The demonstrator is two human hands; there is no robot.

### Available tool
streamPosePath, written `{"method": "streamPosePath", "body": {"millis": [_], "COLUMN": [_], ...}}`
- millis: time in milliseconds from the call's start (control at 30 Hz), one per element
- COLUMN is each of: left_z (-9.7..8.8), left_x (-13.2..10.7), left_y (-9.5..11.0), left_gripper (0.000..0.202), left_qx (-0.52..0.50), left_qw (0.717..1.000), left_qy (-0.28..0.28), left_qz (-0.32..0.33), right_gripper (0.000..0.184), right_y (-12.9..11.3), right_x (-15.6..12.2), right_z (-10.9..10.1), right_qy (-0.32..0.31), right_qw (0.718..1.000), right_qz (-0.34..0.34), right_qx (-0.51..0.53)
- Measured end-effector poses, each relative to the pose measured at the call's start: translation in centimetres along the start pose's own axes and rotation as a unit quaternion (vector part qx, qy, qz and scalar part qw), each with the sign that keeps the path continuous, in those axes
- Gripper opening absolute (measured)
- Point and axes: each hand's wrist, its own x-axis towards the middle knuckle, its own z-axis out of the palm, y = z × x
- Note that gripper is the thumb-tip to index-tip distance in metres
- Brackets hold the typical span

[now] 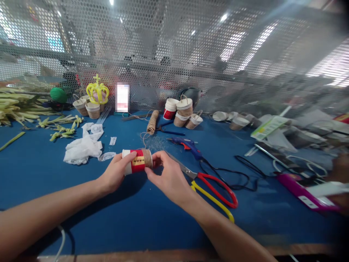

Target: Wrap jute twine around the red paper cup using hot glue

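A white paper cup (138, 167) with a red and yellow printed band lies sideways above the table. My left hand (116, 171) is closed round its left part, thumb on top. Brown twine (148, 159) is wound about the cup's right end. My right hand (170, 176) grips that end between thumb and fingers; some of its fingertips are hidden behind the cup. From the cup a strand runs back to a roll of twine (153, 122). Scissors (195, 175) with red and yellow handles lie by my right hand, and a blue glue gun (188, 144) lies behind them.
Several twine-wrapped cups (184, 107) stand at the back, near a lit phone (122, 97). White lace (83, 149) and plant strips (21, 105) lie to the left. A black cord (240, 187) and a purple box (305, 191) are on the right, beside another person's blurred hand (340, 165).
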Motion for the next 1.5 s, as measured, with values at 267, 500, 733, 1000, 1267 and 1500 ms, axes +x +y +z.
{"method": "streamPosePath", "body": {"millis": [267,500,733,1000,1267,1500], "left_z": [-0.8,-1.1,-1.1,-1.5,-1.9,-1.5], "left_x": [0.2,0.6,0.4,0.0,-0.4,1.1], "left_y": [-0.3,-0.8,-0.5,-0.4,0.5,0.9], "left_gripper": [0.02,0.03,0.035,0.034,0.025,0.029], "left_qx": [0.059,0.106,0.175,0.254,0.38,0.09], "left_qw": [0.996,0.991,0.979,0.954,0.872,0.991], "left_qy": [-0.054,-0.071,-0.085,-0.114,-0.221,-0.103], "left_qz": [0.038,0.049,0.066,0.113,0.216,-0.004], "right_gripper": [0.013,0.013,0.012,0.01,0.015,0.011], "right_y": [0.0,0.1,0.5,0.0,0.7,0.3], "right_x": [0.0,0.0,-0.2,0.1,1.0,0.4], "right_z": [-0.2,-0.1,0.0,-1.0,-1.6,-1.3], "right_qy": [0.002,0.01,0.006,-0.038,-0.084,-0.089], "right_qw": [1.0,1.0,1.0,0.995,0.948,0.99], "right_qz": [-0.019,-0.021,-0.008,0.031,0.151,-0.047], "right_qx": [-0.005,-0.005,0.011,0.092,0.269,0.094]}}
